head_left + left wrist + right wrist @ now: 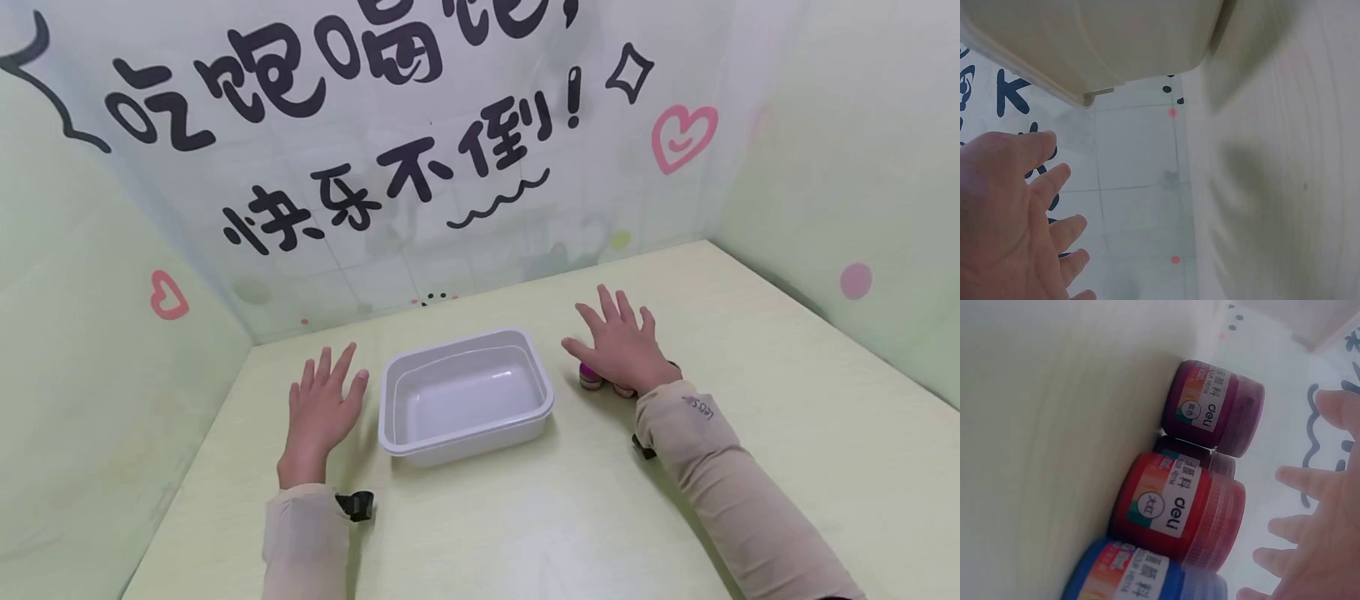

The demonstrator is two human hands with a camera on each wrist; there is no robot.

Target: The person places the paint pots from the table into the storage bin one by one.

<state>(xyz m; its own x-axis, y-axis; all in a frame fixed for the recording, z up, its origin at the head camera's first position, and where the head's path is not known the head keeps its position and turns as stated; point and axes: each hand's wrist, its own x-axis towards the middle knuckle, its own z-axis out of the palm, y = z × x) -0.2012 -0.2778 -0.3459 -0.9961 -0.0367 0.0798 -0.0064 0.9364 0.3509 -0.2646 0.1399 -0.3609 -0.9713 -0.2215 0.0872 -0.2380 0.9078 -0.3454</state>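
A white rectangular plastic basin [472, 446] sits on the table between the two hands, its inside bare. To its left my left hand [321, 421] hovers over the table with fingers spread, holding nothing; the left wrist view shows the basin's side [1110, 44] apart from the fingers. Over a group of small deli paint jars, my right hand [626, 354] is spread and holds nothing. In the right wrist view these are a purple jar [1204, 406], a red jar [1169, 506], a blue jar [1129, 575] and a darker jar [1186, 450] partly hidden behind. In the head view the hand covers most of them.
The pale wooden table [480, 533] is enclosed by a back wall [420, 275] with black lettering and by a side wall [862, 183] on the right. Another wall [90, 350] stands on the left. Black straps sit at both wrists.
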